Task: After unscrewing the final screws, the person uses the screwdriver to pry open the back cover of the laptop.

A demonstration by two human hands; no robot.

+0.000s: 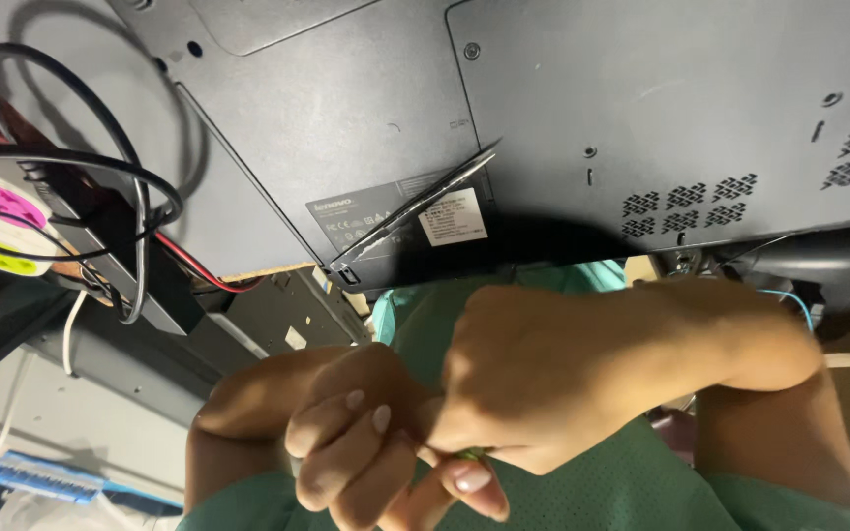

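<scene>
Both hands, left hand (366, 442) and right hand (543, 383), are clenched together on a small green part (471, 454), mostly hidden. If the grasp slips, it may drop onto the green garment (641, 482); the tweezers (415, 206) lying loose on the upturned laptop (641, 98) could slide off.

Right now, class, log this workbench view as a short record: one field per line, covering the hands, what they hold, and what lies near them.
Left hand: fingers curled, pressed against the other hand
Right hand: closed around a small green item, mostly hidden
Laptop: dark, underside up, beyond the hands
Tweezers: metal, lying on the laptop base
Cables: black loops beside the laptop
Clothing: green garment beneath the hands
</scene>
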